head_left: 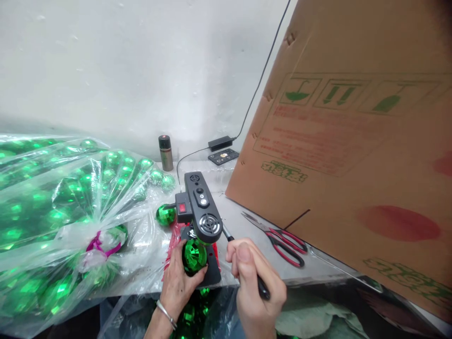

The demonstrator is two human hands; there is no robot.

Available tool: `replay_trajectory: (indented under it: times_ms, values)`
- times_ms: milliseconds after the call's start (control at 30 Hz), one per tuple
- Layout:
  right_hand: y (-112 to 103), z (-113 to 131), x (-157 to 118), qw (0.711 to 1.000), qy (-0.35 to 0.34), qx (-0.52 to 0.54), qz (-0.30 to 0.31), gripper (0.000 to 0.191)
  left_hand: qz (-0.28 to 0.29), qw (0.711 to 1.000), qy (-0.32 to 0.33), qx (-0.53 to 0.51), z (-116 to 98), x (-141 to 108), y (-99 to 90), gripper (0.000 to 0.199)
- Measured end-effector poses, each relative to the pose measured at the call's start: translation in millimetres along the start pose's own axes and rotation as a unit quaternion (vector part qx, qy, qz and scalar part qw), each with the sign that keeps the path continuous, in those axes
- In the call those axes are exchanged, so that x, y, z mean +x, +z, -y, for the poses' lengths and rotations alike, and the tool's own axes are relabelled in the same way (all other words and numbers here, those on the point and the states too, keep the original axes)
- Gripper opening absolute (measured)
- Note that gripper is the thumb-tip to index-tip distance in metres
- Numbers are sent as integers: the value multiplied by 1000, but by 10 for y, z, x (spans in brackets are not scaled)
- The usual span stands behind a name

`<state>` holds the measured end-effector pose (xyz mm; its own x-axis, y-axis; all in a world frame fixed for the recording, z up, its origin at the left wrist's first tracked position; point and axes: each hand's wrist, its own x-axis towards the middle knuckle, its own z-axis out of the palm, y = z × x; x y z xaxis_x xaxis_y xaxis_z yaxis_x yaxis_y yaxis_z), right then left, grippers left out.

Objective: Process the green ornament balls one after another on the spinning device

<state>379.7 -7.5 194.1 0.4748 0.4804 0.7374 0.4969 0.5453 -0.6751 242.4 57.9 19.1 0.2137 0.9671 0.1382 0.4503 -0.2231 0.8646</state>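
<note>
My left hand, with a metal bangle at the wrist, grips a shiny green faceted ball between thumb and fingers. The ball sits just under the front end of a black bench device with round grilles and a red switch. Whether the ball touches the device I cannot tell. My right hand is wrapped around the black-handled lever at the device's right side. Another green ball lies left of the device. Beneath the device is a black base plate, partly hidden by my left hand.
Left, a clear plastic bag full of green balls is tied with purple string. Red-handled scissors lie to the right, beside a large leaning cardboard box. Behind stand a can, a power adapter and a phone-like object.
</note>
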Motion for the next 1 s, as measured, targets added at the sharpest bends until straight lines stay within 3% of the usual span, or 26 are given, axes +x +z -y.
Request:
replay_trajectory:
  times_ms: [233, 400, 567, 767, 1000]
  values:
    - [-11, -14, -19, 1000, 3, -2, 2, 44, 75, 996, -3, 57, -65, 130, -35, 84]
    - [-21, -32, -35, 1000, -4, -1, 6, 42, 44, 998, 48, -5, 81, 163, 124, 81]
    - [-16, -51, -71, 1000, 3, 6, -7, 43, 36, 996, 26, -84, 202, 129, 264, 90]
    - [3, -81, -118, 999, -3, 17, -35, 47, 75, 995, 7, -68, 127, 148, 222, 92]
    - [63, -249, -305, 996, -32, 9, -78, 51, 75, 995, 13, -61, 129, 126, 231, 91]
